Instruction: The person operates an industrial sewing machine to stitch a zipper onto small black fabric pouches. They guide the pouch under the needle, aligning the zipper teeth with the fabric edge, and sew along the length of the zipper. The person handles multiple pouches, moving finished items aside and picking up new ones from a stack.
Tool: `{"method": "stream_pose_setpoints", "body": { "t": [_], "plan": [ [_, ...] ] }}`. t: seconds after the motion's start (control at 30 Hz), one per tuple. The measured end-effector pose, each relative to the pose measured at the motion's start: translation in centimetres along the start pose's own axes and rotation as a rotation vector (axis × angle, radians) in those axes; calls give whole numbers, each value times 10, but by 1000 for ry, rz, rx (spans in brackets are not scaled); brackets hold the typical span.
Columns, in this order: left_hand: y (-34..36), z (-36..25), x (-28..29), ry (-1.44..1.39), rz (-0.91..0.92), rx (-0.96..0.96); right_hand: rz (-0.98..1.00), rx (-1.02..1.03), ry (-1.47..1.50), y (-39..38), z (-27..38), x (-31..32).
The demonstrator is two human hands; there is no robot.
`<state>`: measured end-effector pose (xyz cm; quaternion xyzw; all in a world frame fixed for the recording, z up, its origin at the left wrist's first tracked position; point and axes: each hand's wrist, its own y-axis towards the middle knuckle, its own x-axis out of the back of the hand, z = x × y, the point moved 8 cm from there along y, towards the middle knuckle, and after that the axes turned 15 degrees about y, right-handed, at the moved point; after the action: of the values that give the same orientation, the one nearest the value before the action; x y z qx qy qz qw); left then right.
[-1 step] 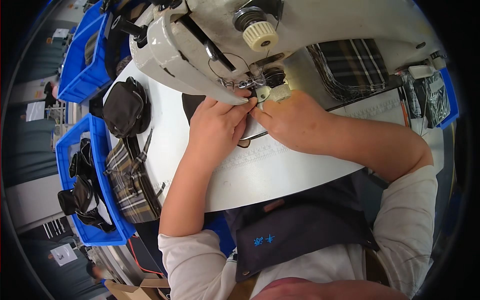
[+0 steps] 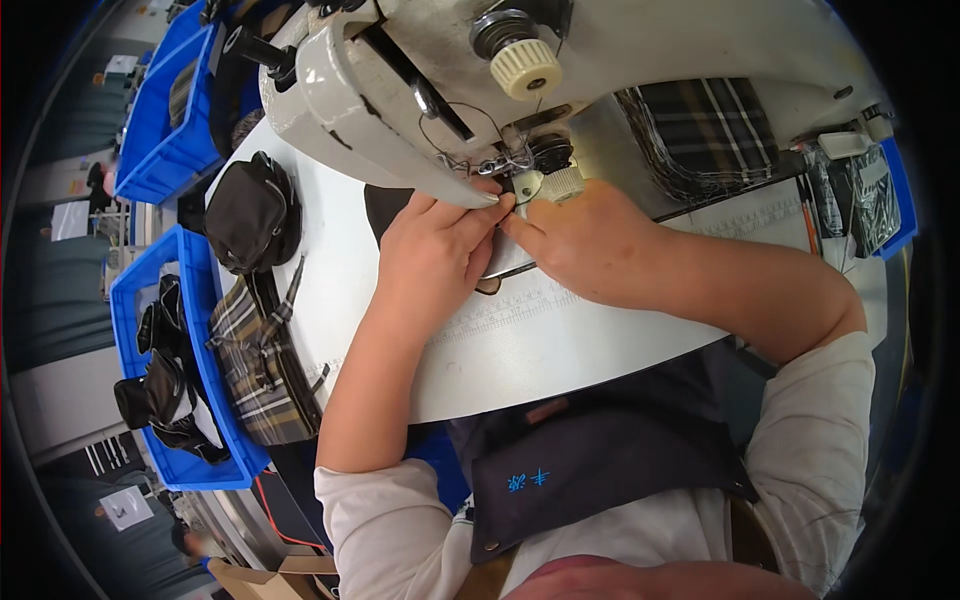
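Observation:
A white sewing machine (image 2: 340, 120) stands over the pale work table, its needle area partly hidden behind its curved guard and my fingers. My left hand (image 2: 432, 250) presses down beside the needle area, fingers bent and pinched on a piece of dark fabric (image 2: 384, 208) that sticks out past its left side. Close against it, my right hand (image 2: 590, 240) is closed, thumb and fingertips together at the fabric's edge beside the small white ridged knob (image 2: 562, 185). Both sets of fingertips meet just below the needle area. Most of the fabric lies hidden under my hands.
Left of the machine sit a small black pouch (image 2: 250, 215) and plaid fabric pieces (image 2: 258, 375). Blue bins (image 2: 245, 455) stand along the left, one holding black pouches. A plaid stack (image 2: 700, 135) lies at the right, near a blue tray (image 2: 900, 190) with plastic-wrapped items.

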<state>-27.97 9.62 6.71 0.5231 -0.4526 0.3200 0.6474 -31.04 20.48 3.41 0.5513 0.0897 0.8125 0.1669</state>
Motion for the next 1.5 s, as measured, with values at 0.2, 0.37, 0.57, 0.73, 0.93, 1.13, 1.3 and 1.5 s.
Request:
{"method": "stream_pose_setpoints", "body": {
  "t": [0.2, 0.37, 0.57, 0.73, 0.93, 1.13, 1.3, 1.5],
  "plan": [
    [-3, -2, -2, 23, 64, 69, -37, 4, -21, 0, 2, 2],
    [-3, -6, -3, 97, 72, 101, -35, -17, -28, 0, 1, 2],
    [-2, -14, -8, 212, 93, 130, 30, -43, -101, 0, -1, 1],
    [-5, -4, -5, 78, 40, 177, -18, 22, -164, 2, 1, 0],
    [-5, 2, -6, -16, 100, 183, -77, -48, -72, 1, 1, 3],
    [-8, 0, -4, 4, 130, 167, -11, -59, -38, 4, 0, 3],
    [-6, 2, -7, -36, 131, 130, -39, -72, -3, 5, -1, 4],
    [-6, 1, -7, -53, 117, 147, -69, -62, 27, 5, 1, 8]
  ]
}}
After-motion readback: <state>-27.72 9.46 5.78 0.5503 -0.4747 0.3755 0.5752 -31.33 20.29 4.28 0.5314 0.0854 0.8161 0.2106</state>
